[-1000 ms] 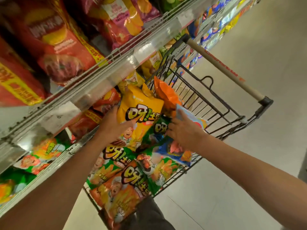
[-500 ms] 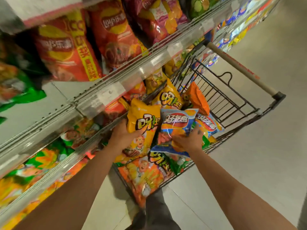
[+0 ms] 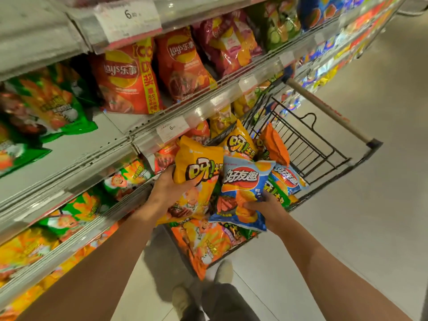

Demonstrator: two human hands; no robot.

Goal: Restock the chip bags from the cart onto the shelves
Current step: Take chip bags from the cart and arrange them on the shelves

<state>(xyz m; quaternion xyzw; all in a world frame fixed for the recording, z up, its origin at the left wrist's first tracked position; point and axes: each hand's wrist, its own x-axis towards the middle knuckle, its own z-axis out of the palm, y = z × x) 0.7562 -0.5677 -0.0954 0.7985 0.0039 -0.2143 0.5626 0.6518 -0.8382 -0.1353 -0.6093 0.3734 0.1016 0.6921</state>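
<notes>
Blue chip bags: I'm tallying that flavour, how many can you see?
2. One blue chip bag is held in the right hand over the cart; another lies in the cart behind it. More may be buried.

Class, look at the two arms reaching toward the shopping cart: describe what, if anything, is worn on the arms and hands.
Both forearms are bare for as far as the picture shows; no sleeve reaches into view. The left hand and right hand wear no gloves. No watch, bracelet or ring shows on either wrist or on the visible fingers, though some fingers are hidden behind the bags.
</notes>
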